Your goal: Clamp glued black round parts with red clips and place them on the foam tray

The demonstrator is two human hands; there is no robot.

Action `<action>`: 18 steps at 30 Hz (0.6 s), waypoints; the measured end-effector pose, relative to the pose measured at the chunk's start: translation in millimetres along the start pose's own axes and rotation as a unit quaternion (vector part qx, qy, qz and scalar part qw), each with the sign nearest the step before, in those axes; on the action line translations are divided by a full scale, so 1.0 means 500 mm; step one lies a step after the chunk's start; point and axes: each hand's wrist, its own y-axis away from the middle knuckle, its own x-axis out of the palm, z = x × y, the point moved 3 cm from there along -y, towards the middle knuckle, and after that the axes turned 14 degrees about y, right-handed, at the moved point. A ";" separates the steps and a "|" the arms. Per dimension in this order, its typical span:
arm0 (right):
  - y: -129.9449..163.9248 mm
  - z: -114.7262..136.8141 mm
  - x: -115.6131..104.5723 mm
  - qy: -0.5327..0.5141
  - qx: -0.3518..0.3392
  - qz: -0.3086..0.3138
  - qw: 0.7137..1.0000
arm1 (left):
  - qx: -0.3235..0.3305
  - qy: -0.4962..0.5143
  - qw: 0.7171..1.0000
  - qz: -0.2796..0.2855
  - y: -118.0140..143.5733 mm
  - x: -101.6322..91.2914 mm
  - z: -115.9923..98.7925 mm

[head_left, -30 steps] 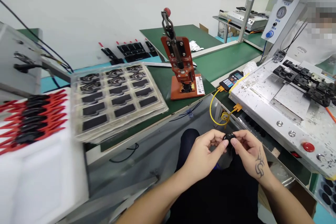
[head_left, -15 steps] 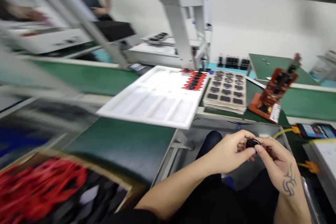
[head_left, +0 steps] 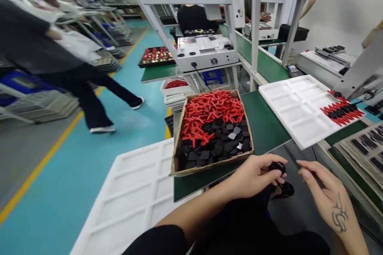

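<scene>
My left hand (head_left: 259,173) pinches a small glossy black rounded piece (head_left: 277,167) between thumb and fingers, above my lap. A short gap to the right of it, my right hand (head_left: 323,185) is open, its thumb and index finger a little apart with nothing visible between them. Just beyond my left hand stands a cardboard box (head_left: 174,169), its far part full of red plastic clips (head_left: 212,107) and its near part of flat black squarish pieces (head_left: 205,154).
A white divided tray (head_left: 287,107) holds a row of red clips with black pieces (head_left: 342,111). Stacked sheets with dark pieces (head_left: 359,147) lie at right. Another white tray (head_left: 128,191) sits low at left. A person (head_left: 60,55) walks along the blue floor (head_left: 128,107).
My view has swung left, bringing the whole cardboard box and the aisle into sight. My right hand has come away from the black piece, which stays in my left hand.
</scene>
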 end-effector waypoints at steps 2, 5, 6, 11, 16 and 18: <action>-0.044 0.032 0.038 -0.009 -0.017 0.027 0.999 | 0.023 0.013 0.996 -0.086 0.041 -0.065 -0.030; -0.122 0.093 0.115 -0.027 -0.091 0.060 0.994 | 0.050 0.027 0.978 -0.202 0.095 -0.163 -0.070; -0.150 0.115 0.147 -0.030 -0.126 0.071 0.989 | 0.050 0.033 0.971 -0.231 0.109 -0.191 -0.079; -0.276 0.200 0.300 0.029 -0.298 0.098 0.949 | 0.050 0.061 0.955 -0.287 0.142 -0.281 -0.090; -0.330 0.245 0.376 0.068 -0.375 0.126 0.916 | 0.062 0.107 0.956 -0.268 0.149 -0.299 -0.084; -0.332 0.251 0.386 0.077 -0.397 0.128 0.906 | 0.066 0.138 0.954 -0.258 0.153 -0.298 -0.080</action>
